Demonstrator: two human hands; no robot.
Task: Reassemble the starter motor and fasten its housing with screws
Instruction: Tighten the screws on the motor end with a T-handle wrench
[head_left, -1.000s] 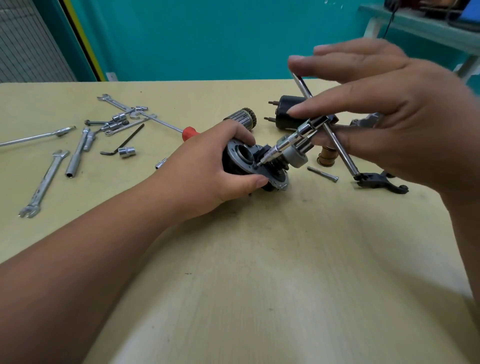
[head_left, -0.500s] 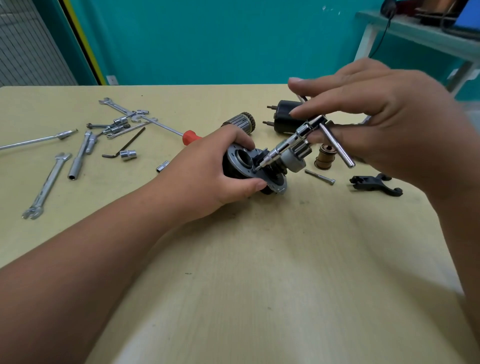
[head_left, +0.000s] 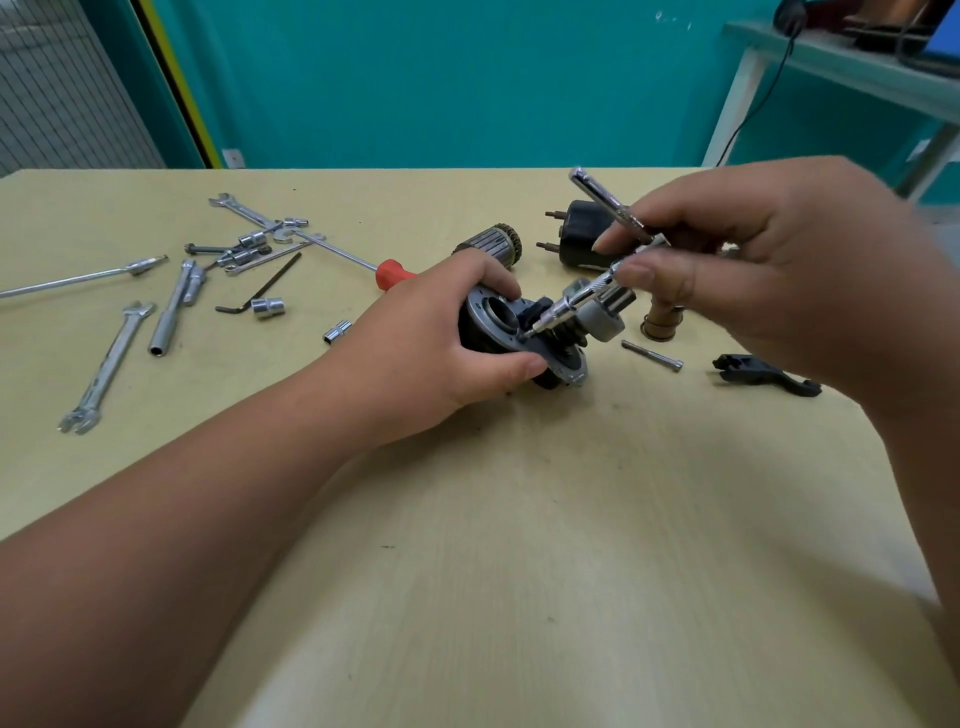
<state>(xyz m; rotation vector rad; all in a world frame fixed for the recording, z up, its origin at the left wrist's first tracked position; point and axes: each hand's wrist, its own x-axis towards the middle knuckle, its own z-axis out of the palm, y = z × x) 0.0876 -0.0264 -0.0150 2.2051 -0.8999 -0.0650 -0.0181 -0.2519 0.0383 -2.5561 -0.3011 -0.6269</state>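
On the table (head_left: 519, 519), left fingers (head_left: 522, 366) grip the housing (head_left: 483, 326); right fingers (head_left: 649, 275) pinch the driver (head_left: 566, 306) slanting down-left.

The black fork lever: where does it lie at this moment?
In the head view, the black fork lever lies on the table at the right, beneath the raised right hand, just right of the loose long screw.
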